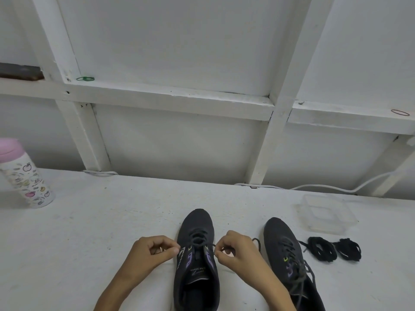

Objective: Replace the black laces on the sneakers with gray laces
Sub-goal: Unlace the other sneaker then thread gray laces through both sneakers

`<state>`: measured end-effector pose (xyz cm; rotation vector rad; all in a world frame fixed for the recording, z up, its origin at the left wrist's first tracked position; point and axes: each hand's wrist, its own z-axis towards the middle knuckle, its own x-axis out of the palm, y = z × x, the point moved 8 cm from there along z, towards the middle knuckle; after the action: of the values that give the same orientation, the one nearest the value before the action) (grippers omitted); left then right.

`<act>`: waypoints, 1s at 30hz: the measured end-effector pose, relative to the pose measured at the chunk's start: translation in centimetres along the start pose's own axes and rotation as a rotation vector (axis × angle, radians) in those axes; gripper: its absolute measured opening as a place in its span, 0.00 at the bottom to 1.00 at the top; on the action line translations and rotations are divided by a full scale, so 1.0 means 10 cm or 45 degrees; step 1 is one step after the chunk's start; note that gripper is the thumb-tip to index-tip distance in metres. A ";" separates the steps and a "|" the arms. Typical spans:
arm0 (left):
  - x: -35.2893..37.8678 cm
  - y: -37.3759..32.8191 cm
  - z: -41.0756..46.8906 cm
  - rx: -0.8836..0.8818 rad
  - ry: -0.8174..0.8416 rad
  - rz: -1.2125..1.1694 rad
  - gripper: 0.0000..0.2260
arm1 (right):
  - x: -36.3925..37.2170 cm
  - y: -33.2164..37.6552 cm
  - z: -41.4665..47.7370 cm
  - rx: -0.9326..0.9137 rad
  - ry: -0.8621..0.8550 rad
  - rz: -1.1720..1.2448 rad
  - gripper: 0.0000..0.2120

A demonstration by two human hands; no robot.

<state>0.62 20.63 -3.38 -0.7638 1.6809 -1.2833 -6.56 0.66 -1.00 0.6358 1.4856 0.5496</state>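
Pinches one end of a dark lace (198, 237) between thumb and forefinger of the left hand (155, 250), other fingers curled in. Grips the opposite end the same way with the right hand (235, 248), level with the upper eyelets. Draws it sideways across the tongue of the middle sneaker (197, 221), set flat on the white table (89, 221), toe pointing away, between the two wrists. Cannot tell black from gray on this lace. Just right of the right hand, a loose lace tip curling over the table. Further right, the second sneaker (280, 234), threaded with gray laces (298, 272), ends trailing loose over its collar. Beside it, black laces (334, 249) bundled in a heap, near a clear plastic container (325, 214) behind. Far left, a white bottle (24, 176) with a pink lid. Along the wall, a white cable (325, 187). Up on the ledges, green rubber bands (85, 79) and a reddish rubber band (400, 112).
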 end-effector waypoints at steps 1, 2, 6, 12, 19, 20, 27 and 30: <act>0.00 -0.01 -0.01 0.000 -0.003 -0.005 0.05 | 0.00 0.01 0.01 -0.004 -0.004 -0.012 0.06; 0.01 -0.02 -0.01 0.001 -0.003 -0.005 0.04 | 0.01 0.02 0.01 -0.005 -0.009 -0.030 0.06; 0.02 -0.06 -0.02 0.016 0.015 0.036 0.06 | 0.03 0.04 0.04 0.008 -0.003 -0.147 0.06; 0.02 -0.07 -0.03 0.032 0.041 0.140 0.07 | 0.18 0.13 0.10 -0.010 0.071 -0.228 0.05; 0.10 -0.10 -0.03 0.050 0.092 0.245 0.07 | 0.23 0.16 0.10 0.013 0.017 -0.036 0.03; 0.12 -0.10 -0.03 0.053 0.098 0.258 0.07 | 0.25 0.16 0.10 0.031 0.011 -0.047 0.03; 0.16 -0.14 -0.02 0.057 0.077 0.424 0.06 | 0.42 0.06 0.11 0.161 0.070 0.110 0.10; 0.16 -0.18 -0.01 0.070 0.056 0.527 0.05 | 0.41 0.07 0.09 0.168 0.064 0.282 0.05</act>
<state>-0.25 18.77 -2.12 -0.3307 1.7198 -1.0536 -5.49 3.97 -3.53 0.9029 1.5169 0.6451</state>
